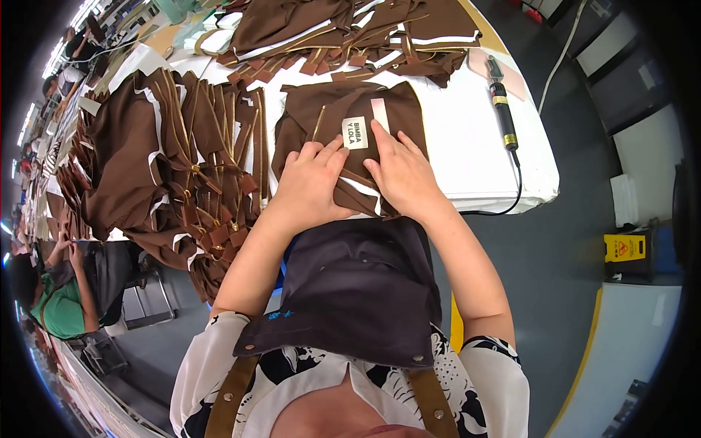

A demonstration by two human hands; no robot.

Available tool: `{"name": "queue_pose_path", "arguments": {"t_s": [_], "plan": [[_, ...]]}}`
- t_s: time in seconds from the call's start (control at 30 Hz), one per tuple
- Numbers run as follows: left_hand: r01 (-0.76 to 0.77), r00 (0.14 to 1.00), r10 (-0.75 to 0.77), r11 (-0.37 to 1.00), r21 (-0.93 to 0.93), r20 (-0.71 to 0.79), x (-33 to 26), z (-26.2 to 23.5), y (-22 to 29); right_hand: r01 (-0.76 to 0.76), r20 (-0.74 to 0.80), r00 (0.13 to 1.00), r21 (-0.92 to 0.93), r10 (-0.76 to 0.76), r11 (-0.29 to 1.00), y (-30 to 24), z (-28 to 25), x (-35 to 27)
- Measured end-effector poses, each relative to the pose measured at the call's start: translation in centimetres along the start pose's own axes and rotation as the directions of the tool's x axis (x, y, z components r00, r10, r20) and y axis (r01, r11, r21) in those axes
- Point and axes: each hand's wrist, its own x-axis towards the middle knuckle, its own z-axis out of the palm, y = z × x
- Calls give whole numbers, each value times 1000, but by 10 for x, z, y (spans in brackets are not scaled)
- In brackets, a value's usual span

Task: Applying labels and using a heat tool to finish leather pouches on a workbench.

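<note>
In front of me lies a brown fabric piece [292, 117] with a gold zipper and white edging. A cream rectangular label [355, 133] with dark printing sits on it. My left hand [314, 179] rests on the fabric, its fingertips at the label's lower left edge and its fingers stretched out. My right hand [401, 171] lies flat on the piece to the right of the label, fingers spread. Its index fingertip touches the lower end of a pale pink strip [380, 114]. Neither hand lifts anything; part of the fabric is hidden beneath them.
A heap of brown zippered pieces [131, 160] stands at the left, with more brown pieces [292, 33] at the far side. A black corded hand tool [502, 109] lies on the white table [467, 160] at right. A person in green [62, 306] sits at far left.
</note>
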Motion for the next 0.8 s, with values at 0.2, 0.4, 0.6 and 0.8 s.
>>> {"name": "queue_pose_path", "arguments": {"t_s": [0.2, 0.4, 0.6, 0.8], "plan": [[-43, 999, 41, 994, 98, 19, 0, -2, 6, 12, -148, 989, -39, -18, 999, 14, 9, -4], [-108, 994, 108, 985, 137, 7, -3, -6, 6, 44, -110, 993, -34, -47, 998, 29, -2, -7], [-234, 963, 229, 972, 24, 141, 5, -5, 0, 15, -53, 999, 67, -11, 998, 40, -8, -8], [-161, 975, 164, 987, -31, 149, 8, -1, 7, 53, -42, 998, 81, -50, 995, 43, -16, -4]]}}
